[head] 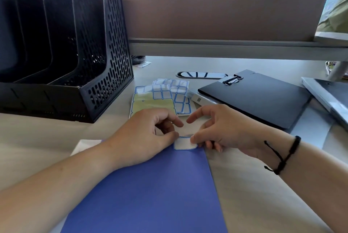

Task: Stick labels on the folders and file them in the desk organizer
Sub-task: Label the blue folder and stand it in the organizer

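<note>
A blue folder [150, 191] lies flat on the desk in front of me. A white label with a blue border [183, 143] sits at its far right corner. My left hand [146, 134] pinches the label's left edge between thumb and fingers, and my right hand [220, 129] pinches its right edge. Sheets of blue-bordered labels [165, 95] lie just beyond my hands. The black mesh desk organizer [79, 53] stands at the back left, its slots showing no folders.
A black folder with a binder clip [258, 97] lies at the right, beside a grey folder [327, 99] at the right edge. A white paper [84, 146] pokes out under the blue folder. A padded partition [197, 6] closes the desk's far side.
</note>
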The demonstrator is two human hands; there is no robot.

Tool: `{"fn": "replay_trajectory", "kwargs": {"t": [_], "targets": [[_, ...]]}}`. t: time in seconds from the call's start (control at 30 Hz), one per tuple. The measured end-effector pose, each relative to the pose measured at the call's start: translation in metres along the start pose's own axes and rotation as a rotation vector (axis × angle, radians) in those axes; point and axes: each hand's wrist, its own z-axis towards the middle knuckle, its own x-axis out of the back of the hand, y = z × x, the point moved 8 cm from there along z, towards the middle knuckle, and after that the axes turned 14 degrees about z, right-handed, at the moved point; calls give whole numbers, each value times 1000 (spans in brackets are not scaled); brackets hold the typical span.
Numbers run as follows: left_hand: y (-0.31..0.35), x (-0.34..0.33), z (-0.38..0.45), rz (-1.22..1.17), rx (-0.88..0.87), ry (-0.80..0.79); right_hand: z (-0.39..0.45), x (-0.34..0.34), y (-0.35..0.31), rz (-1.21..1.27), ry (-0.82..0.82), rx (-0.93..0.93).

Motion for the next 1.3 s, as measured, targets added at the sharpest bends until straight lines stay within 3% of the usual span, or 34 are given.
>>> {"fn": "replay_trajectory", "kwargs": {"t": [0.63,1.3], "targets": [[0,0,0,44,4,15,3,-1,3,34,-17,-12],[-4,-5,2,86,23,-24,4,5,4,-103,-35,-38]]}}
